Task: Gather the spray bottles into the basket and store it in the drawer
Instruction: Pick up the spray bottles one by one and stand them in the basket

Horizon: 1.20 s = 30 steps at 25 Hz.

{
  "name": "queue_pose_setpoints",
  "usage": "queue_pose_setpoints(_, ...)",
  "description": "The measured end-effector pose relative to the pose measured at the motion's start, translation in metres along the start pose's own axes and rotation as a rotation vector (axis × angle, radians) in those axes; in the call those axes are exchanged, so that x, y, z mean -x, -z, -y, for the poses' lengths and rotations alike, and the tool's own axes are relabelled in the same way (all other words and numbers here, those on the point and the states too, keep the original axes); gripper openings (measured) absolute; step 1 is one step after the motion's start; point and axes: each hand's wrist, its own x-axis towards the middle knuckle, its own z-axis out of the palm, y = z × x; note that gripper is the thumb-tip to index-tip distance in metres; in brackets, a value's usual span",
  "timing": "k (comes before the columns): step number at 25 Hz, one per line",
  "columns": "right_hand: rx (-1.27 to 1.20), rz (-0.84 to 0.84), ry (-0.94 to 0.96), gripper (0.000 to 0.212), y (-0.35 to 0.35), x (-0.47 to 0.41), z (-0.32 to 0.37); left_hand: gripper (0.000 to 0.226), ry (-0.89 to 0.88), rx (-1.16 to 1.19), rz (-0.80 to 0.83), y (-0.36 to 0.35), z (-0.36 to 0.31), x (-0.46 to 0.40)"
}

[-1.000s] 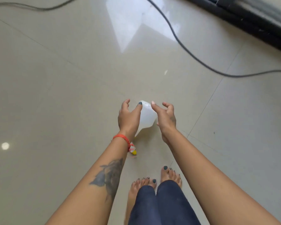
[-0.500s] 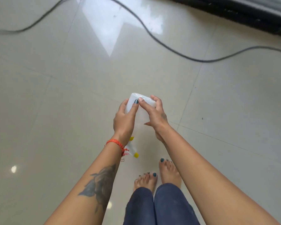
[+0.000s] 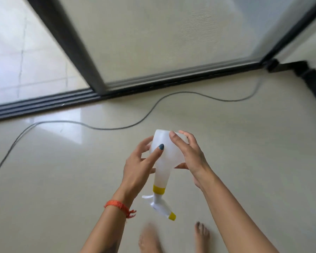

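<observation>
Both forearms extend forward from the near edge, the left hand [image 3: 139, 165] and the right hand [image 3: 190, 154] raised close together, fingers curled inward in a two-handed grip, left wrist banded orange.

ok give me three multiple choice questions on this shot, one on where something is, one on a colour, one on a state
1. Where does the cable lie?
A. on the floor between the person and the door track
B. coiled round the bottle
C. across the feet

2. What colour is the bottle's collar?
A. red
B. yellow
C. black

3. How is the bottle held?
A. upright in one hand
B. lying on the floor
C. upside down in both hands, spray head lowest

Answers:
1. A, the cable snakes over the floor in front of the door track.
2. B, the collar is yellow, like the nozzle tip.
3. C, the left hand and right hand grip the body, with the base up and the trigger below.
</observation>
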Motion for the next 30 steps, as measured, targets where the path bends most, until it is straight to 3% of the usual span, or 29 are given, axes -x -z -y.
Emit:
queue_pose_setpoints(6, -0.191, -0.196, -0.013, 0.067, 0.16, 0.051, -0.009, 0.048, -0.078, -0.148, 0.302, -0.145, -0.047, 0.024)
queue_pose_setpoints(13, -0.432, -0.43, -0.072, 0.057, 0.348, 0.129, -0.104, 0.057, -0.089, -0.343, 0.546, -0.351, -0.022, 0.091)
queue_pose_setpoints(19, -0.692, -0.555, -0.075, 0.06, 0.505, 0.235, -0.178, 0.065, -0.1, -0.481, 0.895, -0.529, -0.012, 0.177)
queue_pose_setpoints(25, -0.965, -0.688, -0.028, 0.052, 0.625, 0.333, -0.23, 0.082, -0.085, -0.555, 1.291, -0.685, -0.014, 0.267)
queue_pose_setpoints(30, -1.194, -0.721, 0.041, 0.068, 0.683, 0.391, -0.26, 0.083, 0.061, -0.454, 1.523, -0.759, -0.008, 0.318)
